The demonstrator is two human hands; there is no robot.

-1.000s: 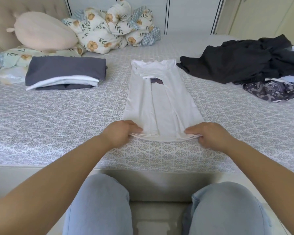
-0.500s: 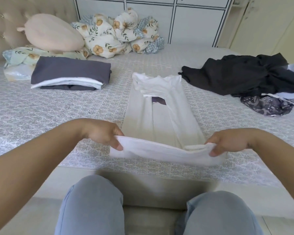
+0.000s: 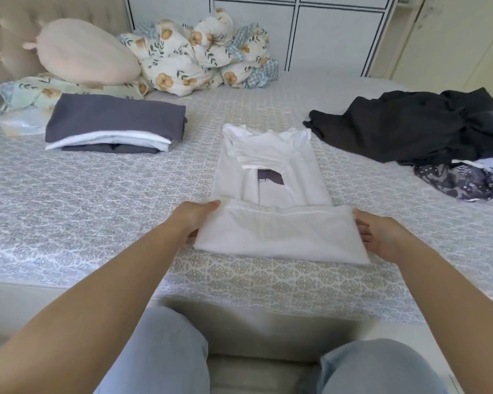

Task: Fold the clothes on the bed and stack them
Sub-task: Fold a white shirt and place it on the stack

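A white T-shirt (image 3: 271, 177) lies lengthwise on the patterned bed cover (image 3: 97, 209), sleeves folded in, a dark print showing near the collar. Its bottom part (image 3: 279, 237) is turned up and over toward the collar. My left hand (image 3: 195, 218) holds the left edge of that flap, fingers under the cloth. My right hand (image 3: 379, 237) holds the right edge, thumb on top. A folded stack of grey and white clothes (image 3: 114, 125) sits at the left. A heap of unfolded dark clothes (image 3: 421, 126) lies at the right.
A patterned dark garment (image 3: 461, 180) lies beside the heap. A pink cushion (image 3: 86, 52) and a floral quilt (image 3: 194, 52) sit by the headboard. White cupboard doors (image 3: 325, 29) stand behind the bed. My knees in light jeans (image 3: 165, 354) are below the bed edge.
Both hands lifted the shirt's bottom hem off the bed and carried it away from me, folding the lower part over the shirt's middle.
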